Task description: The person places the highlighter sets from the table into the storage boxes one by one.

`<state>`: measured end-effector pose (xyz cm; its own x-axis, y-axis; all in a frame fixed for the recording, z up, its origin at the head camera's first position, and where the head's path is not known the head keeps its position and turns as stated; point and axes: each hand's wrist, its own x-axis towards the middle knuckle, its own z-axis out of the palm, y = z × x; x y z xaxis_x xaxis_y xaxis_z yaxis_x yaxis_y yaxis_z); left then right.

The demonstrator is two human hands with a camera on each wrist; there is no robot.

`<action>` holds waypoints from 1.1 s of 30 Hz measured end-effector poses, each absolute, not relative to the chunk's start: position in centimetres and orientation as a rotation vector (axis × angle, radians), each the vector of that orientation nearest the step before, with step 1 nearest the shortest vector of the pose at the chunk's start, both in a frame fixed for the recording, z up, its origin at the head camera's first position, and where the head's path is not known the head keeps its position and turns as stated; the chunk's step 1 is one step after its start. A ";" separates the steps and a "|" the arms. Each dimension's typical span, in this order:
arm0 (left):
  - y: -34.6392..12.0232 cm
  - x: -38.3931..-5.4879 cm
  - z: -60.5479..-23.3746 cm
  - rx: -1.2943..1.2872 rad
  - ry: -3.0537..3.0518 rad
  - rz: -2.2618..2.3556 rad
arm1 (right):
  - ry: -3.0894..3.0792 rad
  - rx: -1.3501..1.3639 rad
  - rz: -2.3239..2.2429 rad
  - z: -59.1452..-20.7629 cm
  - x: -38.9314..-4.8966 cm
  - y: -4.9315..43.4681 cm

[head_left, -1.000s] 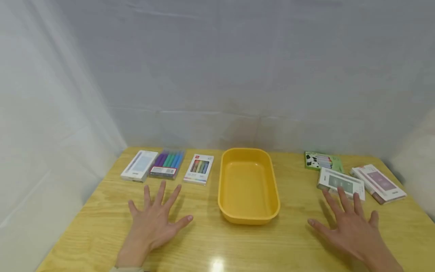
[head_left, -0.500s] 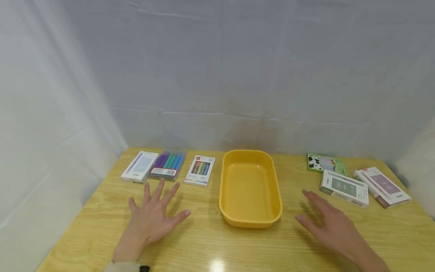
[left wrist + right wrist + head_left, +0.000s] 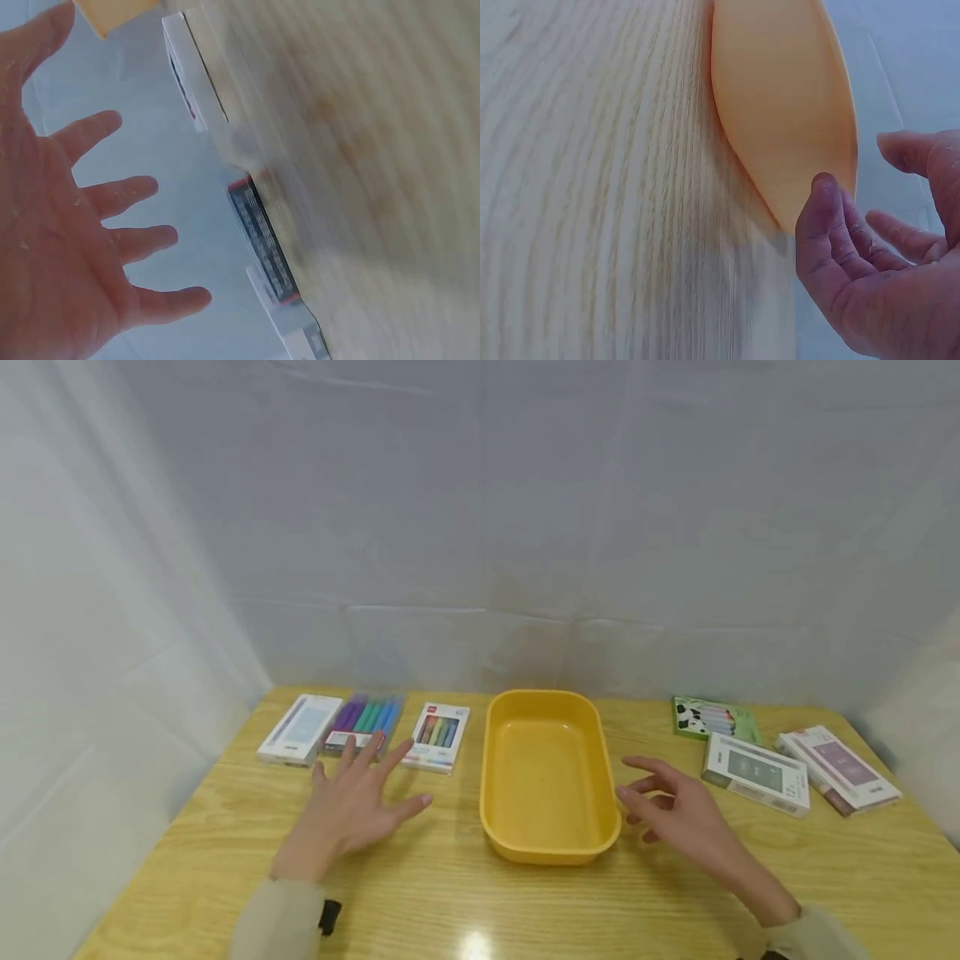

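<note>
A yellow plastic tray (image 3: 546,777) stands in the middle of the wooden table. My right hand (image 3: 678,814) is beside its right wall, fingers loosely bent and holding nothing; the thumb tip overlaps the rim in the head view. In the right wrist view the fingers show near the tray's wall (image 3: 780,97). My left hand (image 3: 352,806) is spread with straight fingers over the table, palm down. Its fingertips lie just short of a clear pack of purple, green and blue markers (image 3: 367,718) and a white windowed box of coloured sticks (image 3: 438,737).
At the far left lies a white box with a pale blue panel (image 3: 302,728). On the right lie a green panda box (image 3: 715,718), a white box with a grey-green panel (image 3: 756,773) and a white box with a purple panel (image 3: 838,768). A pale sheet (image 3: 525,527) hangs behind.
My right hand has moved left from near the right-hand boxes to the tray's side, its spread fingers now bent. My left hand has shifted slightly forward and right, still spread.
</note>
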<state>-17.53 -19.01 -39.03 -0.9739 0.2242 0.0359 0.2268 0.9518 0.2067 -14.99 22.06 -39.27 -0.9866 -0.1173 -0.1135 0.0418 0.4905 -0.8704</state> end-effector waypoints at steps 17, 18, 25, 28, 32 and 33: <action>-15.4 -23.0 -40.0 -0.300 -3.072 -0.365 | 2.237 0.151 -1.741 -39.3 -16.5 20.9; -15.2 -23.3 -40.1 -0.287 -3.071 -0.370 | 2.212 0.157 -1.759 -39.3 -16.5 20.9; -14.2 -25.1 -41.4 -0.254 -3.097 -0.379 | 2.085 0.147 -1.831 -39.7 -16.4 20.9; -14.0 -25.6 -41.6 -0.230 -3.126 -0.383 | 2.025 0.141 -1.854 -39.7 -16.5 21.0; -13.7 -26.0 -41.6 -0.171 -3.148 -0.421 | 1.919 0.135 -1.882 -39.6 -16.6 21.2; -13.7 -26.0 -41.5 -0.160 -3.154 -0.428 | 1.892 0.132 -1.891 -39.6 -16.6 21.2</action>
<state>-26.01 -13.66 -41.50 -0.9939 0.1054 -0.0309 0.0934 0.9588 0.2682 -16.62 21.22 -39.63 -0.8899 -0.2496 -0.3819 0.3817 0.0512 -0.9229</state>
